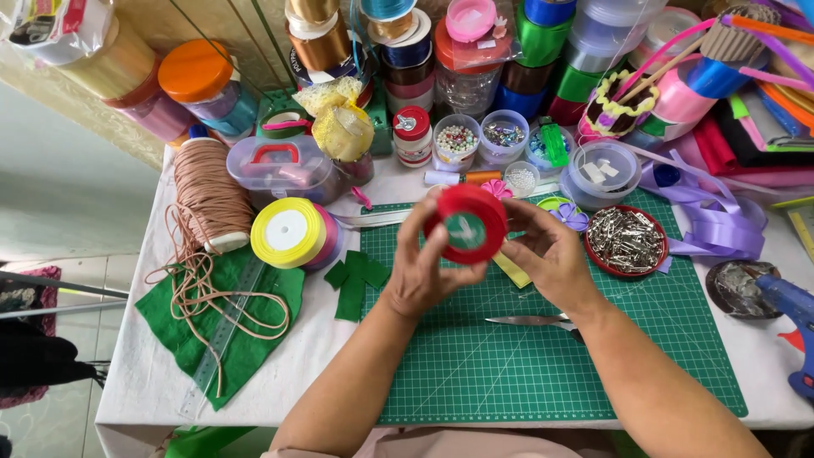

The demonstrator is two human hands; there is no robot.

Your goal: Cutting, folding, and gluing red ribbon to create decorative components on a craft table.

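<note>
Hands meet over the far part of the green cutting mat [543,365], both on one red ribbon spool [465,223] held up above it. The left hand [424,276] wraps the spool's left and near side, fingers curled round the rim and thumb reaching toward the hub. The right hand [551,254] closes on the right edge, fingertips pinching at the outer wind of ribbon, thumb along the rim. So both hands are narrow and holding the spool, not spread.

The spool looks light: a card or plastic core with thin satin wound round it. The core is probably stiff and takes a firm grip at the rim or through the centre hole, while the ribbon itself is soft and slippery and would likely slide or unwind if only the outer layer were held. The loose end seems best taken at the edge between finger and thumb.

Scissors [530,321] lie on the mat just near of the right wrist. A yellow spool [287,232] sits to the left beside green felt pieces [356,280]. A red dish of metal clips [627,241] stands right of the hands, and a blue glue gun [793,309] lies at the far right. Jars and ribbon rolls crowd the far side of the table [127,382].
</note>
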